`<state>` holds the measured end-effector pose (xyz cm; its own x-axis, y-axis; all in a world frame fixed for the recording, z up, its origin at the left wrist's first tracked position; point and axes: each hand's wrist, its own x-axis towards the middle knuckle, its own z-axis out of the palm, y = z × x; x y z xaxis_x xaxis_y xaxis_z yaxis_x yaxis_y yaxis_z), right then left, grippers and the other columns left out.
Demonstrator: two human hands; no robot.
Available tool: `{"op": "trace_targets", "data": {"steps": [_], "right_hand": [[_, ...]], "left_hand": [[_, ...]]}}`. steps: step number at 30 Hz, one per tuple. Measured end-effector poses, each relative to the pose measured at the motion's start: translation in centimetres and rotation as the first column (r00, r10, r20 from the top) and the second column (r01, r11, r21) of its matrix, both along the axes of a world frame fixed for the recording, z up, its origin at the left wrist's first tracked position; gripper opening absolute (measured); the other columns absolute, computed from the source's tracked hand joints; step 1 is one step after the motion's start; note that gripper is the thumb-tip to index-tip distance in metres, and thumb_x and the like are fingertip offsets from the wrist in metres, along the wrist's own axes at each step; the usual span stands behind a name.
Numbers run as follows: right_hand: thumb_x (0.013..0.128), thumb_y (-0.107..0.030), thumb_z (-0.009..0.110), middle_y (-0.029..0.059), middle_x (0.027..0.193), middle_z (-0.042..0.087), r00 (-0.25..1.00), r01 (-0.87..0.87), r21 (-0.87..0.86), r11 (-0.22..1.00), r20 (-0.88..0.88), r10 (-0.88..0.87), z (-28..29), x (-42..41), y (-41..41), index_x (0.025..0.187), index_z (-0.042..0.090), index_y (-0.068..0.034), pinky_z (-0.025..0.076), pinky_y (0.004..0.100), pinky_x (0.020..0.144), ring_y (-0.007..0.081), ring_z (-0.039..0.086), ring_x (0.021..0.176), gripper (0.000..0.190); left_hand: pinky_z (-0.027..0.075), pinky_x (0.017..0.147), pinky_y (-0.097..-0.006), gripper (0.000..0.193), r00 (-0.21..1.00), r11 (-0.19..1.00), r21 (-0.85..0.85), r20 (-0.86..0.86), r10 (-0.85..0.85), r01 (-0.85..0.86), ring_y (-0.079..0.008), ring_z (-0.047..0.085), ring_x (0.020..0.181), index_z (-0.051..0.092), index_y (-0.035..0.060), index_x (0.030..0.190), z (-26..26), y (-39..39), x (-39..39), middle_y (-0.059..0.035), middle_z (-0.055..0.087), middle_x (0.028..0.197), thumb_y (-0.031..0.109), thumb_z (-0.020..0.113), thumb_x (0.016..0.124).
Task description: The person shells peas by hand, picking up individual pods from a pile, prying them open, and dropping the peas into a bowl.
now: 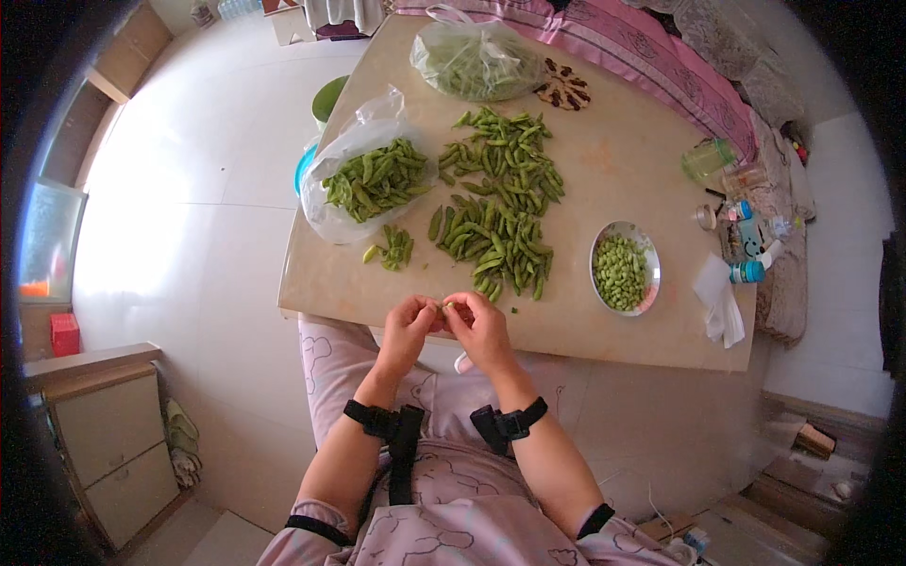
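Observation:
My left hand (412, 322) and my right hand (476, 322) meet at the table's near edge, fingertips together around a small green soybean pod (447, 305). Most of the pod is hidden by the fingers. Just beyond them lies a long heap of edamame pods (499, 240). To its left, a few flattened pods (396, 249) form a small pile. More pods (375, 177) spill from an open clear plastic bag (327, 212). On the right stands a white bowl (655, 265) holding shelled green beans (618, 272).
A full plastic bag (478, 60) and a round trivet (563, 85) stand at the table's far side. Crumpled tissue (718, 301), a blue-capped jar (747, 272) and a green container (708, 160) line the right edge. Left of the table are a green bin (330, 97) and a blue basin (304, 170).

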<state>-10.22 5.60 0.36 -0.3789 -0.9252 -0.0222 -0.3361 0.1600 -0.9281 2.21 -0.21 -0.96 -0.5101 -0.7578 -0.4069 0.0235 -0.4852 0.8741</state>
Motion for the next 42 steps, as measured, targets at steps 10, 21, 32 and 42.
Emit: {"op": "trace_targets", "data": {"steps": [10,21,32,42], "right_hand": [[0.084,-0.01,0.055,0.0043,0.081,0.059,0.843,0.106,0.072,0.992,0.523,-0.128,0.6,-0.3,0.2,0.098,0.053,-0.001,0.05,0.0228,0.065,0.0097,0.059,0.072,0.017],[0.083,-0.016,0.058,0.0025,0.081,0.06,0.841,0.07,0.081,0.994,0.531,-0.103,0.6,-0.9,-0.2,0.097,0.055,-0.004,0.042,0.0196,0.055,0.0063,0.056,0.067,0.018],[0.086,-0.01,0.048,0.004,0.08,0.059,0.957,0.086,0.074,0.994,0.271,-0.103,-0.4,-0.4,-1.2,0.097,0.054,-0.001,0.046,0.0234,0.057,0.0103,0.057,0.065,0.015],[0.087,-0.01,0.044,0.0093,0.093,0.052,0.998,0.056,-0.135,0.989,-0.012,-0.058,0.3,0.3,-6.5,0.103,0.055,-0.002,0.045,0.0242,0.054,0.0139,0.058,0.066,0.021]], "left_hand": [[0.046,0.066,-0.0245,0.014,0.995,0.973,0.21,-0.015,0.1,-0.094,-0.0161,0.058,0.076,0.046,0.0033,0.091,1.7,-0.9,0.1,-0.0085,0.057,0.09,0.016,0.04,0.089],[0.046,0.063,-0.0226,0.026,0.987,0.962,-0.227,0.095,-0.131,0.15,-0.0121,0.057,0.071,0.049,-0.0029,0.105,1.0,-0.6,-0.3,-0.01,0.06,0.089,0.015,0.051,0.086],[0.047,0.06,-0.0219,0.018,0.953,0.959,-0.221,0.284,-0.109,0.175,-0.0099,0.057,0.065,0.054,-0.0014,0.093,1.6,-0.8,0.5,-0.007,0.061,0.077,0.013,0.059,0.083],[0.049,0.06,-0.0222,0.019,0.981,0.985,0.023,0.094,0.171,-0.173,-0.0113,0.058,0.067,0.055,-0.0025,0.094,-0.1,-1.1,2.4,-0.0068,0.06,0.075,0.011,0.058,0.082]]}}
